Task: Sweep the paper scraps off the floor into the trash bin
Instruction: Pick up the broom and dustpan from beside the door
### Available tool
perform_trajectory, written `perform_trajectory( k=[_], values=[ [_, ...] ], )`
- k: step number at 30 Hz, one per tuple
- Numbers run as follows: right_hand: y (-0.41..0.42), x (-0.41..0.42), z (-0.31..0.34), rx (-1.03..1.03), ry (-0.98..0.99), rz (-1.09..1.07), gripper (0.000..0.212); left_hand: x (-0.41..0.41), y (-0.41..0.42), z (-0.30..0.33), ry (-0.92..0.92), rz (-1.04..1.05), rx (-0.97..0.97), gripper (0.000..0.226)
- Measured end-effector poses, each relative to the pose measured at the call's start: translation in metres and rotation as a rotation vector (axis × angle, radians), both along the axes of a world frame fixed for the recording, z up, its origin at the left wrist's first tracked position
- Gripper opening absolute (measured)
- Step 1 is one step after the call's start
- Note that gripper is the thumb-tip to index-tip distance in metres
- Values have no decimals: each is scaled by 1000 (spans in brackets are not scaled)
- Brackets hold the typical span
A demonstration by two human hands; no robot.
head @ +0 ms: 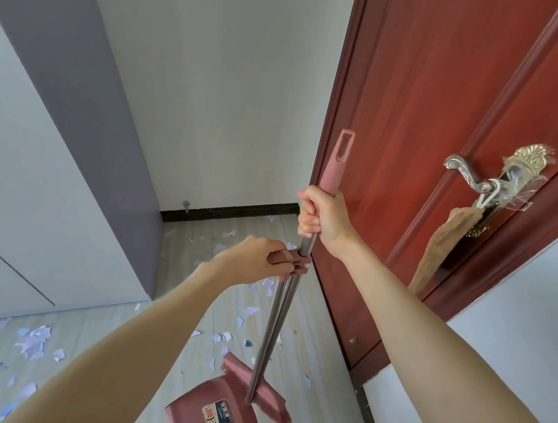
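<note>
A pink-handled broom (332, 168) stands upright with its metal pole clipped to the pole of a dusty-red dustpan (214, 418). My right hand (321, 217) is wrapped around the broom's pink grip. My left hand (255, 260) grips the dustpan handle at the clip joining the two poles. The broom's bristles (272, 408) rest on the floor beside the pan. White and bluish paper scraps (33, 344) lie scattered over the pale wood floor, both left and ahead toward the corner. No trash bin is in view.
A red-brown door (436, 107) with an ornate metal handle (474, 178) and a hanging tan cloth (439, 249) stands close on the right. White cabinet panels (15, 183) line the left. A white wall with dark baseboard (236, 212) closes the corner ahead.
</note>
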State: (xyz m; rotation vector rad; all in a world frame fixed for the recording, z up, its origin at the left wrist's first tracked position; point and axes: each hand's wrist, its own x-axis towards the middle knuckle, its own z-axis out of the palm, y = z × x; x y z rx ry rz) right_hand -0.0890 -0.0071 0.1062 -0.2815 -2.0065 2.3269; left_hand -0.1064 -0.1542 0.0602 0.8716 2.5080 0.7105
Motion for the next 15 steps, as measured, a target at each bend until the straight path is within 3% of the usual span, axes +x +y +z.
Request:
perform_trajectory(
  k=[5,10,15],
  values=[
    [4,-15,10,-26,-26,135,51,-8,-10,10,-53,29,57,21],
    [51,-17,32,-183,-6,-81,59,-28,-63,-13,-88,224,5,18],
    [18,-30,15,-76,-30,-83,48,-24,-49,-16,-77,235,1,18]
  ],
)
